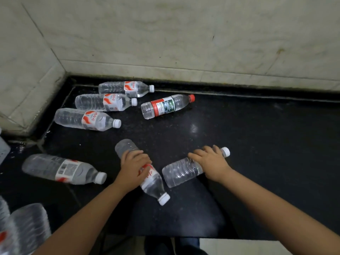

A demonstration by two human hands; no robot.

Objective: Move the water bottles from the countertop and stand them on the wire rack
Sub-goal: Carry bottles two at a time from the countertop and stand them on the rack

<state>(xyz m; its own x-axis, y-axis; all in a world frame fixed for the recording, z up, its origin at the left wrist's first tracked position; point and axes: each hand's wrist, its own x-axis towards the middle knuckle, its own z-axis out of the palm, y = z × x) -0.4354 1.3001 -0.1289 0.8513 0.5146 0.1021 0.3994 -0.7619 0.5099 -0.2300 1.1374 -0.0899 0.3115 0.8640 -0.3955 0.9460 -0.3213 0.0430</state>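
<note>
Item: two bottles lying flat on bench. My left grip clasps one, cap toward me; right grip clasps another, cap away-right. Rack unseen.

The label of the near bottle was largely covered by the left hand. The neck of the right bottle was hidden under the right hand. Blurred bottles were cut off at the lower left edge. A white object was cropped by the left edge and could not be identified.
</note>
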